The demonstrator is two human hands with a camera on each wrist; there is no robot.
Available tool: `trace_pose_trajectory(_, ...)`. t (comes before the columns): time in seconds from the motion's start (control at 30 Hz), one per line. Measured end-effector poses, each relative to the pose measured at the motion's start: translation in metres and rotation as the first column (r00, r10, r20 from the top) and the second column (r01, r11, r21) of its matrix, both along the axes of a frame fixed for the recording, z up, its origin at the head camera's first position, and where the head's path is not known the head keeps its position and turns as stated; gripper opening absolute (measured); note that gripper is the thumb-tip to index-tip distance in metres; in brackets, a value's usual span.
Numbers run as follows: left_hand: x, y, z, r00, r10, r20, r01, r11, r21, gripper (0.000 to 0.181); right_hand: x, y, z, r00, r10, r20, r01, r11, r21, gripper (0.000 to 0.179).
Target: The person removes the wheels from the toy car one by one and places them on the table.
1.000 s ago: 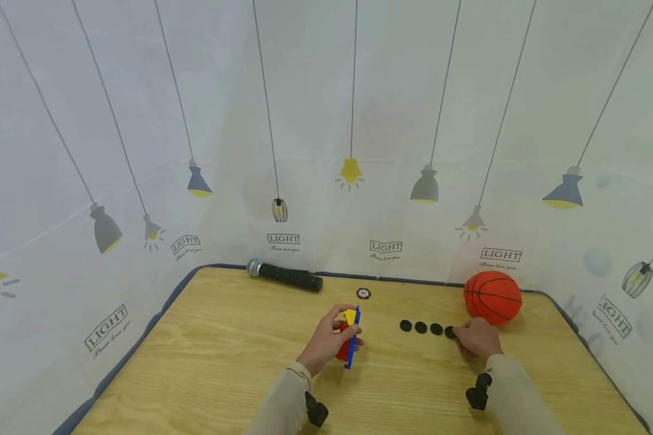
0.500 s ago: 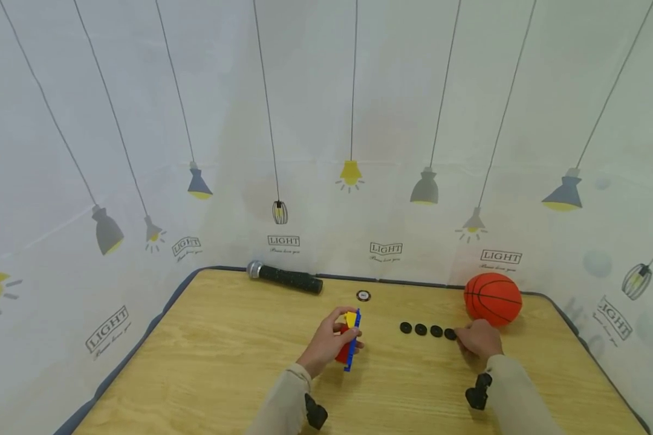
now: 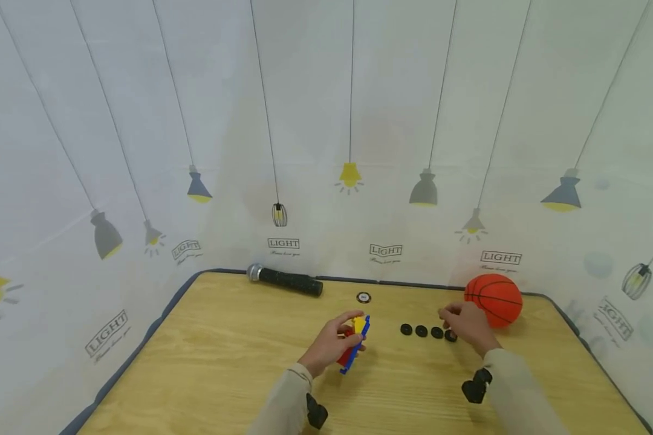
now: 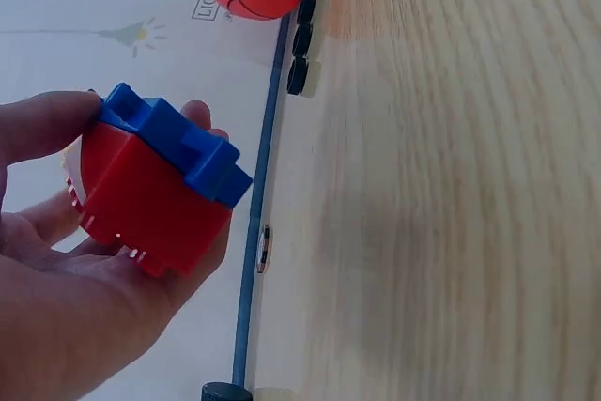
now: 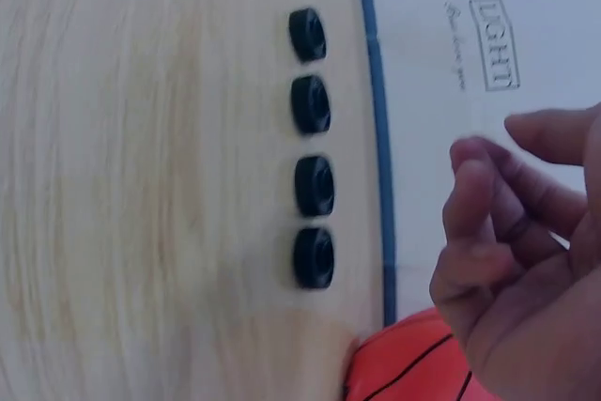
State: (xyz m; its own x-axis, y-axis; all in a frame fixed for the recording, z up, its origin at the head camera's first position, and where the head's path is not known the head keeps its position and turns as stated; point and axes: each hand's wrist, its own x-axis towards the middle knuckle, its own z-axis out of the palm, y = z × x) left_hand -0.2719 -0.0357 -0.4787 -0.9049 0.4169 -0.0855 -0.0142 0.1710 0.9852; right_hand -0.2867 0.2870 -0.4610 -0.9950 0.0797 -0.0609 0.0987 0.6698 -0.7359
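Note:
My left hand [image 3: 326, 347] holds a red, blue and yellow plastic toy car body [image 4: 150, 199] above the table, thumb on one side and fingers behind. Its notched blue base [image 4: 178, 143] faces the table side in the left wrist view. A row of several black toy wheels [image 5: 315, 185] lies flat on the wood, spaced slightly apart. My right hand [image 3: 470, 326] hovers just over the rightmost wheel [image 3: 450, 336], partly covering it in the head view. In the right wrist view its fingers [image 5: 470, 199] are loosely bent, thumb and fingertip apart, holding nothing.
An orange-red basketball [image 3: 495, 299] sits right behind my right hand. A black microphone [image 3: 285, 280] lies along the back edge at left. Between them is a small round chip [image 3: 363, 297]. A printed white curtain [image 3: 326, 121] rises behind the wooden table [image 3: 223, 362].
My right hand has let go of the rightmost wheel and risen up and leftward. My left hand has tilted the toy car body to the right.

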Motion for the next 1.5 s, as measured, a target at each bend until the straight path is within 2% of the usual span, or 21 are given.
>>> trace_pose_trajectory(0.13, -0.002, 0.001, 0.0, 0.999, -0.005, -0.049, 0.0, 0.996, -0.088, 0.054, 0.0, -0.022, 0.011, 0.994, 0.1, -0.053, -0.104, 0.993, -0.062, 0.025)
trace_pose_trajectory(0.23, -0.004, 0.002, -0.001, 0.997, -0.015, -0.076, 0.003, 0.988, -0.156, 0.056, 0.002, -0.038, 0.017, 0.976, 0.195, -0.096, -0.201, 0.978, -0.059, 0.02)
trace_pose_trajectory(0.33, -0.006, 0.003, -0.002, 0.995, -0.031, -0.098, 0.01, 0.978, -0.207, 0.057, 0.003, -0.052, 0.019, 0.942, 0.31, -0.129, -0.314, 0.949, -0.014, 0.019)
trace_pose_trajectory(0.5, -0.011, 0.007, 0.0, 0.989, -0.077, -0.128, 0.033, 0.95, -0.311, 0.065, 0.006, -0.071, 0.019, 0.866, 0.475, -0.155, -0.468, 0.88, 0.084, 0.023)
trace_pose_trajectory(0.6, -0.012, 0.009, 0.003, 0.983, -0.115, -0.143, 0.054, 0.926, -0.375, 0.069, 0.009, -0.081, 0.021, 0.83, 0.538, -0.15, -0.526, 0.843, 0.115, 0.031)
trace_pose_trajectory(0.7, -0.013, 0.01, 0.007, 0.973, -0.154, -0.171, 0.07, 0.906, -0.417, 0.074, 0.012, -0.089, 0.021, 0.809, 0.571, -0.14, -0.556, 0.82, 0.134, 0.038)
trace_pose_trajectory(0.9, -0.011, 0.012, 0.012, 0.955, -0.2, -0.22, 0.078, 0.883, -0.463, 0.082, 0.015, -0.097, 0.016, 0.809, 0.573, -0.129, -0.558, 0.819, 0.135, 0.039)
trace_pose_trajectory(1.13, -0.014, 0.014, 0.012, 0.935, -0.25, -0.251, 0.093, 0.858, -0.505, 0.079, 0.014, -0.097, 0.008, 0.818, 0.553, -0.158, -0.54, 0.833, 0.121, 0.027)
trace_pose_trajectory(1.27, -0.015, 0.009, 0.009, 0.937, -0.227, -0.265, 0.084, 0.885, -0.458, 0.07, 0.015, -0.094, 0.006, 0.843, 0.508, -0.178, -0.497, 0.862, 0.102, 0.025)
trace_pose_trajectory(1.37, -0.016, 0.003, 0.003, 0.941, -0.178, -0.287, 0.053, 0.916, -0.397, 0.061, 0.017, -0.091, 0.004, 0.868, 0.461, -0.186, -0.456, 0.887, 0.07, 0.025)
trace_pose_trajectory(1.5, -0.016, -0.007, -0.004, 0.944, -0.108, -0.311, 0.0, 0.945, -0.328, 0.049, 0.018, -0.088, 0.0, 0.9, 0.394, -0.185, -0.401, 0.916, -0.004, 0.026)
